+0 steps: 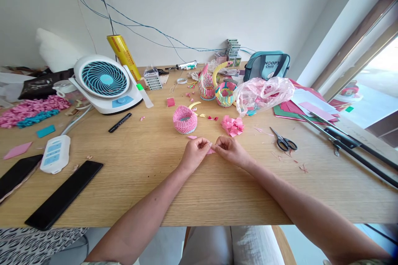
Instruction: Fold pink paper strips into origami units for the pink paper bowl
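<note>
Between my two hands is a small piece of pink paper (211, 151), mostly covered by the fingers. My left hand (196, 153) pinches its left side, and my right hand (229, 149) pinches it from the right, the fingertips nearly meeting. Just beyond my left hand lies another bit of pink paper (192, 137). A round pink basket of folded paper pieces (185, 121) stands behind it. A loose heap of pink paper slips (232, 126) sits beyond my right hand.
Black-handled scissors (283, 141) lie to the right among paper scraps. Two colourful paper swans (225, 93) and a plastic bag (265, 93) stand farther back. On the left are a white fan (104, 80), a black marker (120, 122), a power strip (55, 154) and a dark flat slab (65, 194).
</note>
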Tool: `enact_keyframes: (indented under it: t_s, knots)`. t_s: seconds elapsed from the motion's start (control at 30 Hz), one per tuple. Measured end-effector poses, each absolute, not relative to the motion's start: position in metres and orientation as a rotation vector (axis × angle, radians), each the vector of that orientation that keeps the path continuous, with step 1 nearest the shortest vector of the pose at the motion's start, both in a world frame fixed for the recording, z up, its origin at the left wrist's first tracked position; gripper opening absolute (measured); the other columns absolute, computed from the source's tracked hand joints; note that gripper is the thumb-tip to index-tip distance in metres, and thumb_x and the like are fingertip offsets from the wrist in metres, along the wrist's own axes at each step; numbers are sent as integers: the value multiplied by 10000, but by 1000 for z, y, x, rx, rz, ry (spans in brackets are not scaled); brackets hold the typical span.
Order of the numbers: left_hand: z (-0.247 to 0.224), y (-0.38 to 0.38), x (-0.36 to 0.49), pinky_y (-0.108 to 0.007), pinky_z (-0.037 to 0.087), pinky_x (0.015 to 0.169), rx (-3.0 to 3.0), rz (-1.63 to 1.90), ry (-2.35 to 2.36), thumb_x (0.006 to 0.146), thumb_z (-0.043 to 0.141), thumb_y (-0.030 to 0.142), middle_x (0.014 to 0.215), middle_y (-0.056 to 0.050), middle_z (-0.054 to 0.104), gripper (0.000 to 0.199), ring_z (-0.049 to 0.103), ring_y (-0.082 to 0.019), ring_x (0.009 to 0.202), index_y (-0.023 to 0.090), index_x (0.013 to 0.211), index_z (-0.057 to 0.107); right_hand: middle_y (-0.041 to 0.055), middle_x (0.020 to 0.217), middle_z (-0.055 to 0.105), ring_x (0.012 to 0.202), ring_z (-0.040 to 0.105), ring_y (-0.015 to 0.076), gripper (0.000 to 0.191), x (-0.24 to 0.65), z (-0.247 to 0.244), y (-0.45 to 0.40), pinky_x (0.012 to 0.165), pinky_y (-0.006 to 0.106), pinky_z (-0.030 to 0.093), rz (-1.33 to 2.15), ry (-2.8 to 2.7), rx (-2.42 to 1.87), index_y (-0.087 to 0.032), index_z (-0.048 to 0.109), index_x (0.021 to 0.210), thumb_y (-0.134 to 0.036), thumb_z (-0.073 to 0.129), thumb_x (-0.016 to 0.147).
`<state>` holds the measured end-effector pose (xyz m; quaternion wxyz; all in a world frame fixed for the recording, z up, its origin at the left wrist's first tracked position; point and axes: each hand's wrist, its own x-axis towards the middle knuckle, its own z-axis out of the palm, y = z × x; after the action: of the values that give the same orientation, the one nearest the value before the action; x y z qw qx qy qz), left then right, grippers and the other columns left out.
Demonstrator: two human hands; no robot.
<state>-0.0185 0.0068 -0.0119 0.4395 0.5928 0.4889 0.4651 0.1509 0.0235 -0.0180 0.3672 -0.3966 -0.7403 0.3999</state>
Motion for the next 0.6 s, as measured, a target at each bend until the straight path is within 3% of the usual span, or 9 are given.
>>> enact_keyframes:
  t_s: [0.1, 0.2, 0.27, 0.43, 0.53, 0.6]
  knots:
    - [-5, 5, -20, -209, 426, 559, 1264, 1114, 1169, 764, 633, 346, 577, 26, 535, 250, 485, -86, 555, 153, 630, 549, -47, 556, 391, 511, 351, 89, 381, 157, -14, 23, 478, 227, 270, 966, -1970, -1011, -181, 466, 606, -400, 499, 915]
    - [1, 2, -20, -217, 491, 563, 1019, 1039, 1126, 721, 691, 376, 612, 35, 507, 280, 473, -72, 560, 149, 649, 544, 25, 801, 565, 663, 513, 122, 159, 163, -8, 22, 605, 248, 423, 807, -2023, -833, -173, 587, 891, -285, 481, 930]
    - [2, 0, -20, -210, 508, 553, 942, 990, 1085, 691, 734, 381, 607, 41, 471, 306, 459, -62, 558, 143, 641, 549, 67, 942, 589, 785, 565, 149, 140, 163, -5, 21, 704, 283, 475, 708, -2077, -690, -188, 596, 1003, -224, 489, 921]
    - [1, -2, -17, -196, 521, 536, 936, 1034, 1009, 651, 797, 423, 697, 15, 541, 357, 494, -59, 580, 135, 787, 635, 63, 860, 597, 805, 577, 173, 90, 157, -8, 18, 715, 309, 494, 683, -2004, -671, -201, 620, 859, -245, 553, 899]
    - [2, -2, -15, -247, 552, 588, 1046, 1106, 998, 757, 675, 533, 777, -39, 617, 410, 577, -102, 643, 127, 805, 648, 42, 787, 607, 721, 574, 159, 153, 153, -12, 20, 661, 297, 484, 906, -1791, -844, -190, 597, 815, -331, 597, 876]
    - [2, -2, -15, -250, 545, 623, 1227, 1119, 1013, 788, 648, 517, 761, -43, 632, 392, 605, -123, 674, 125, 802, 659, 27, 747, 614, 679, 574, 150, 237, 151, -14, 22, 632, 286, 475, 1107, -1655, -890, -186, 583, 789, -411, 640, 837]
